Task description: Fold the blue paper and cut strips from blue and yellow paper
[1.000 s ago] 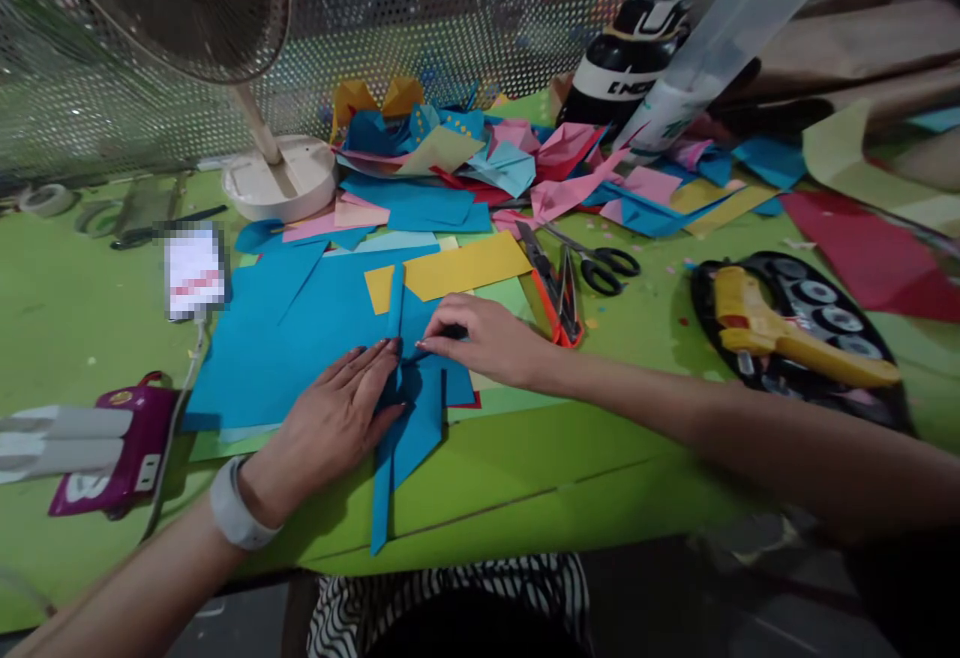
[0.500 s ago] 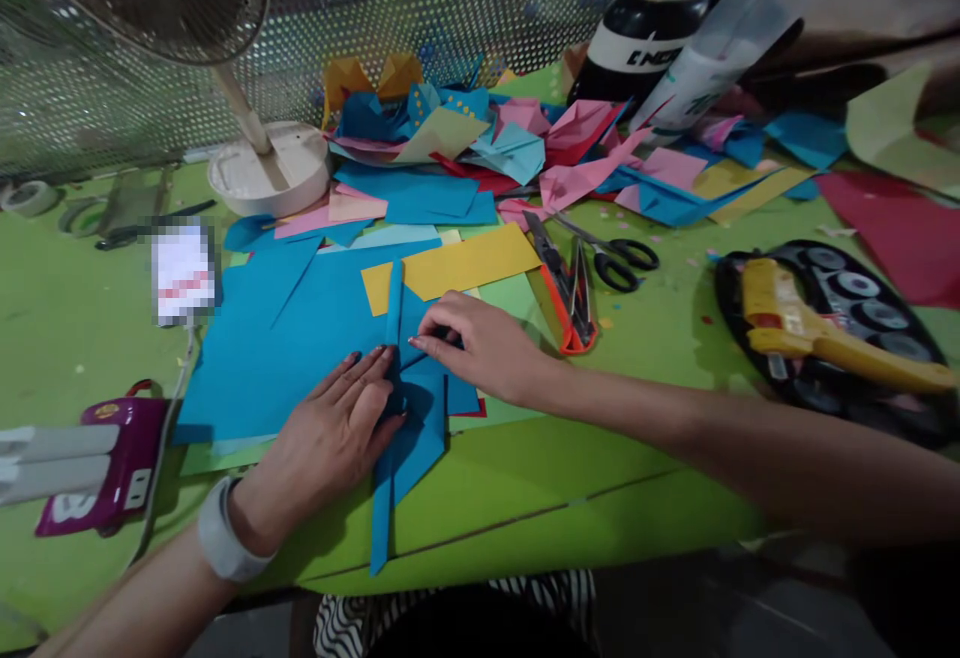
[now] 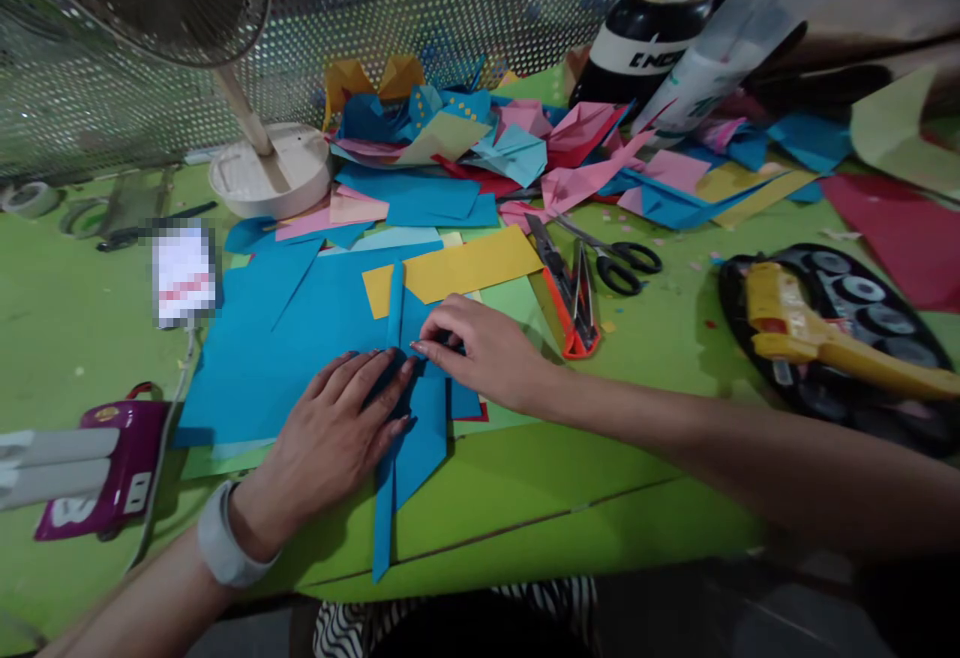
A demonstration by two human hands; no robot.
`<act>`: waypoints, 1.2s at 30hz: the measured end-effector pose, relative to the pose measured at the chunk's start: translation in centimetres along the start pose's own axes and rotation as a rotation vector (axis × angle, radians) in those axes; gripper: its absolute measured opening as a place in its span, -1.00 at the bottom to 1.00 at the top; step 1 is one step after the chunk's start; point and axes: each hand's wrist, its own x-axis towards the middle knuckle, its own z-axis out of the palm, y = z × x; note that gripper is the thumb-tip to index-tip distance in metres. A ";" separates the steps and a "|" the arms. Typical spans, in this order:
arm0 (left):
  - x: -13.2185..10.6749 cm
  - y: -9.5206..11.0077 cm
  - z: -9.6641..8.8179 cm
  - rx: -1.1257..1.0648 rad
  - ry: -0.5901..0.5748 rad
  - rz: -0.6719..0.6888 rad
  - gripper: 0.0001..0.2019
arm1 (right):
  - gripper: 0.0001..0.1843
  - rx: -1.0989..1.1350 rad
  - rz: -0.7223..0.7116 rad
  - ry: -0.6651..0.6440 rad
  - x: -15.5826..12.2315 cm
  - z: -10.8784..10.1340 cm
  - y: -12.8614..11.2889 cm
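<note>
Under my left hand [image 3: 330, 428] lies a folded piece of blue paper [image 3: 424, 428] with a long, narrow folded band [image 3: 383, 523] along its left side. The hand rests on it with its fingers stretched out and its fingertips near the fold. Close by on the right, my right hand [image 3: 480, 343] is closed in a pinch at the upper edge of the folded paper; its curled fingers partly hide what they hold. A large blue sheet [image 3: 247, 358] and a yellow paper strip [image 3: 480, 263] lie beneath the band's upper part.
A utility knife [image 3: 555, 288], tweezers [image 3: 583, 288] and scissors [image 3: 619, 266] lie to the right. Further right, a yellow glue gun [image 3: 825, 333] rests on a black tray [image 3: 739, 338]. A fan [image 3: 274, 173], paper scraps [image 3: 510, 148] and a bottle [image 3: 637, 38] stand behind; a purple device [image 3: 112, 468] sits left.
My left hand's fingers have shifted slightly right over the fold, its index fingertip now close to my right fingertips. My right hand stays pinched in nearly the same place.
</note>
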 end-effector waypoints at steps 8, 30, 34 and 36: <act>0.0 0.1 -0.1 -0.023 0.006 -0.004 -0.51 | -0.83 0.087 0.004 0.034 0.0 -0.2 0.0; 0.0 0.2 0.2 -0.050 0.002 -0.026 -0.52 | -0.89 -0.109 -0.075 0.070 -0.4 0.4 0.1; 0.0 0.1 0.1 -0.055 0.007 -0.021 -0.53 | -0.90 -0.151 -0.085 0.070 -0.5 0.6 0.2; 0.0 0.1 0.0 -0.056 0.005 -0.017 -0.53 | -0.91 -0.171 -0.083 0.068 -0.5 0.6 0.2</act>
